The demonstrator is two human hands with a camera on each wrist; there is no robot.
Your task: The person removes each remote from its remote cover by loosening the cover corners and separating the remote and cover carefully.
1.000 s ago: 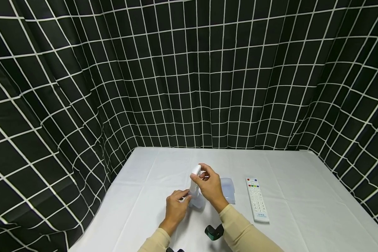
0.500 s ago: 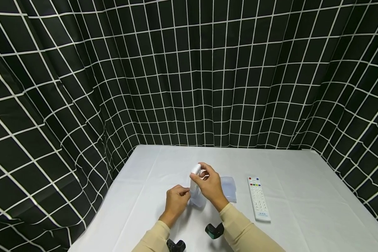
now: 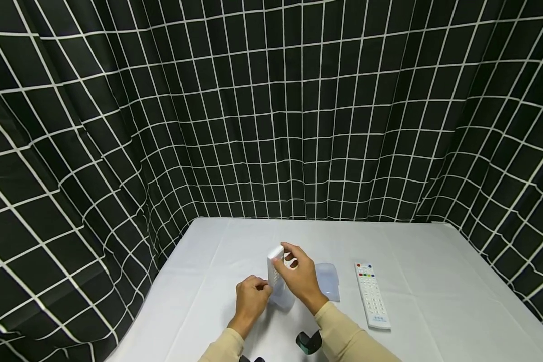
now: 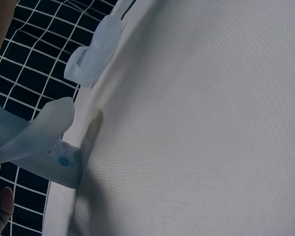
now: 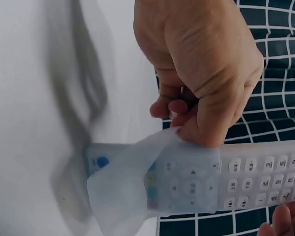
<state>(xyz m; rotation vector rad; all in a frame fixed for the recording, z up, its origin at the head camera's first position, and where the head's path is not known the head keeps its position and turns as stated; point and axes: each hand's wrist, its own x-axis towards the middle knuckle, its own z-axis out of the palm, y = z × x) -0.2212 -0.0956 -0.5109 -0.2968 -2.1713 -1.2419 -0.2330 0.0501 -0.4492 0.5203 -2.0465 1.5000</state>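
A white remote control (image 3: 273, 266) stands on end, tipped slightly, between my hands. Its lower part sits inside a translucent bluish sleeve (image 5: 187, 182), while the number keys lie outside it in the right wrist view. My right hand (image 3: 300, 274) grips the remote's upper end between thumb and fingers. With thumb and fingertips, my left hand (image 3: 250, 301) pinches a loose flap of the sleeve, which folds across the covered keys. The flap (image 4: 44, 130) also shows in the left wrist view, beside my left fingers (image 4: 5, 201).
Another translucent sleeve (image 3: 328, 282) lies on the white table (image 3: 434, 281), just right of my right hand. Further right, a second white remote (image 3: 372, 296) lies face up. A black wrist device (image 3: 308, 343) shows beside my right sleeve cuff. Black gridded curtains (image 3: 298, 151) surround the table.
The held remote has turned a little, so more of its key face shows in the head view. My left fingers have drawn together into a pinch at the sleeve's edge.
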